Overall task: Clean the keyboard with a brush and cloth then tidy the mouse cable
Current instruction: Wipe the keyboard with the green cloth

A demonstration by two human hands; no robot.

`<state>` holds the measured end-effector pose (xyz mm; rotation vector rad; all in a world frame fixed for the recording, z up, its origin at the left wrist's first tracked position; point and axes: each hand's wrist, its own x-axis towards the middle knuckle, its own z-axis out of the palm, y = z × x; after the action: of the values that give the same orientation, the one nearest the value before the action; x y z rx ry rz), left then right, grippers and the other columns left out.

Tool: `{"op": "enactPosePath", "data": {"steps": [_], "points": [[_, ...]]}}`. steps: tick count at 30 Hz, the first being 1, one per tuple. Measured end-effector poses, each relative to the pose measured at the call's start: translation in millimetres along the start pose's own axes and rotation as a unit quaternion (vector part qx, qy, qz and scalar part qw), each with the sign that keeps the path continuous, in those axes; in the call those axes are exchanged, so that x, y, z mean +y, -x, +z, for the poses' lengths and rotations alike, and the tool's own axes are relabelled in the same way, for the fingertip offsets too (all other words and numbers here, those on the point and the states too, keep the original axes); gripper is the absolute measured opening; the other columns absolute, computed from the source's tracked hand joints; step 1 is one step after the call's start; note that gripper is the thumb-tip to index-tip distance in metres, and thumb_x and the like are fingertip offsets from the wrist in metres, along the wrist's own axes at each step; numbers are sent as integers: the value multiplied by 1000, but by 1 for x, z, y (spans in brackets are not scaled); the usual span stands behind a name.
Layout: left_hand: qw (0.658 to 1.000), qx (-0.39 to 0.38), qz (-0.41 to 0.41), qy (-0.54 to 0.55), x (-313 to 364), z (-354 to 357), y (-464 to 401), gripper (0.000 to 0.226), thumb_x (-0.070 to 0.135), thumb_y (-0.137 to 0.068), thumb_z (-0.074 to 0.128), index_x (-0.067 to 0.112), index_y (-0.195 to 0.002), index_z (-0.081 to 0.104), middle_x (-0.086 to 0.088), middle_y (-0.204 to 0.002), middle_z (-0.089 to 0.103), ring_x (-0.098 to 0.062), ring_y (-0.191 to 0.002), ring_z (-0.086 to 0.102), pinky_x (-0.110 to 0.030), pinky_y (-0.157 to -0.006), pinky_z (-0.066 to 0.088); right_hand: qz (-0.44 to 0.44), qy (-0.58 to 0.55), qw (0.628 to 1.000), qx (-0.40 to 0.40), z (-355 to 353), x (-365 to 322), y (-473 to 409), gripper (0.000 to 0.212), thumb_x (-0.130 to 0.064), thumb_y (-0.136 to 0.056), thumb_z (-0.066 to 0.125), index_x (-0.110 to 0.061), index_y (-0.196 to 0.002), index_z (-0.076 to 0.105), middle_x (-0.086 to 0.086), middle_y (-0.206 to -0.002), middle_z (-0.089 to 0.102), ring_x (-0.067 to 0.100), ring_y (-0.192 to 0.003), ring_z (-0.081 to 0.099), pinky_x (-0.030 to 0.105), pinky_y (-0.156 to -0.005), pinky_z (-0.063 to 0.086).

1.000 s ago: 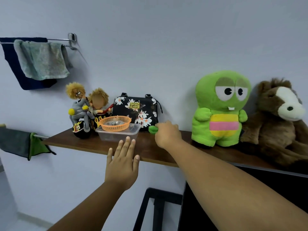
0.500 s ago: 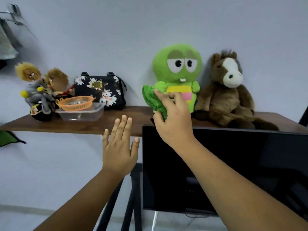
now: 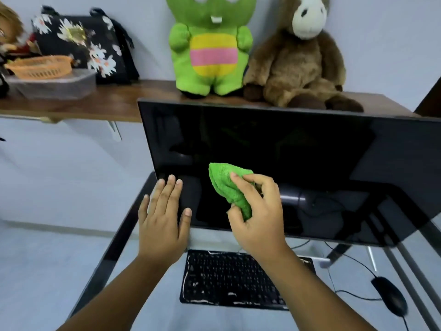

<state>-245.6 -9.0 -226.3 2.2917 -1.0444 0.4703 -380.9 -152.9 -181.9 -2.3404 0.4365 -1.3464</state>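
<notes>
My right hand grips a bunched green cloth in the air in front of the dark monitor. My left hand hovers beside it, empty, with flat spread fingers. Below both hands a black keyboard lies on the glass desk, partly covered by my right forearm. A black mouse rests at the lower right, and its thin black cable loops loosely behind it. No brush is visible.
A wooden shelf above the monitor carries a green plush toy, a brown plush horse, a floral black bag and an orange basket on a clear tub. The desk's dark frame runs along the left.
My right hand carried the green cloth from the shelf down in front of the monitor. The view tilted down, so the keyboard and mouse now show. My left hand followed lower.
</notes>
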Motion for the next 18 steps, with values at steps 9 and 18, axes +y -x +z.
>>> {"op": "enactPosePath", "data": {"steps": [9,18], "points": [[982,-168,-81,3,-22,78,96,61,50,-96,17,25,-152,23,10,-159,18,-6,-147,4,-41,-120,9,161,47,972,-164,22,73,128,53,-20,-76,53,-18,-128,62,-5,-118,50,18,-104,48,34,-91,49],[912,-389,-129,10,-73,106,128,113,92,-66,24,25,-153,-4,10,-161,-4,-8,-147,-5,-36,-118,0,295,169,853,-396,63,103,161,62,-30,-87,54,-29,-147,38,-5,-149,30,28,-123,35,35,-105,42]]}}
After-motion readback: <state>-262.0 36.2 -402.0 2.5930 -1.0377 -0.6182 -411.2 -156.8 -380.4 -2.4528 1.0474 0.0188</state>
